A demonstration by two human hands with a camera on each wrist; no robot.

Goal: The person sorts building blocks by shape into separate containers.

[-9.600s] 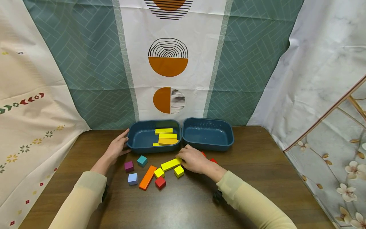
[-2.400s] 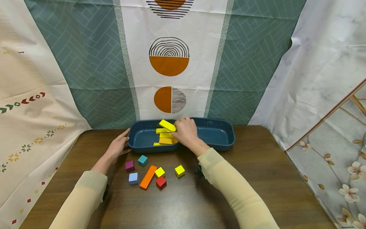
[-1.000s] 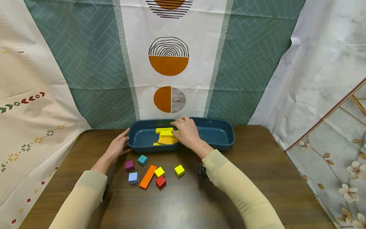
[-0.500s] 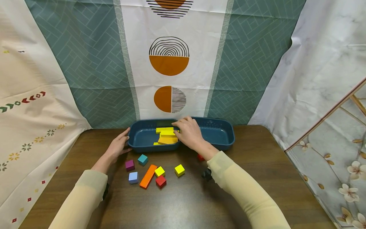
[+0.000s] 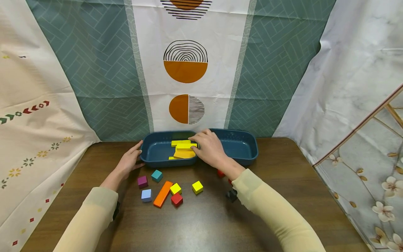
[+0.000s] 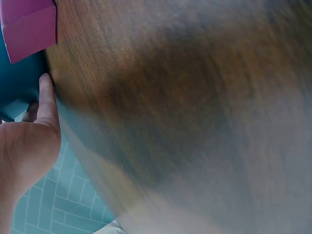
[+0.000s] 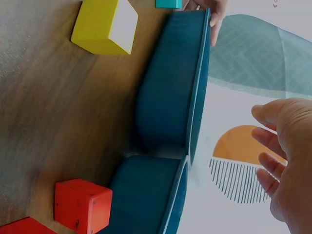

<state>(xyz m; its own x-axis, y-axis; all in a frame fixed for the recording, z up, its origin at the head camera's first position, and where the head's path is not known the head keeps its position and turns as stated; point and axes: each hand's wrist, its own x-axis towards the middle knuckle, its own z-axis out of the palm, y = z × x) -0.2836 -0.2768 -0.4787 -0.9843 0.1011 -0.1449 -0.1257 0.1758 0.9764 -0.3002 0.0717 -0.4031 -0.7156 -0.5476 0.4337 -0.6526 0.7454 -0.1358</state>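
My left hand lies against the outer left end of the left blue tray, its fingers fairly straight along the wall; the left wrist view shows one finger stretched along the tray. Over that tray's right end is my right hand, fingers loosely bent and apart. In the right wrist view this hand holds nothing. Just left of its fingertips, a long yellow block rests on top of a small pile of yellow blocks and an orange-yellow one inside the tray.
A second blue tray adjoins on the right. In front lie cubes in purple, teal, light blue, red and yellow, plus an orange block. Red pieces are partly hidden by my right forearm.
My right hand lifted the long yellow block from the table, laid it on the pile in the left tray and let go. It has since drawn slightly rightward. My left hand stayed put.
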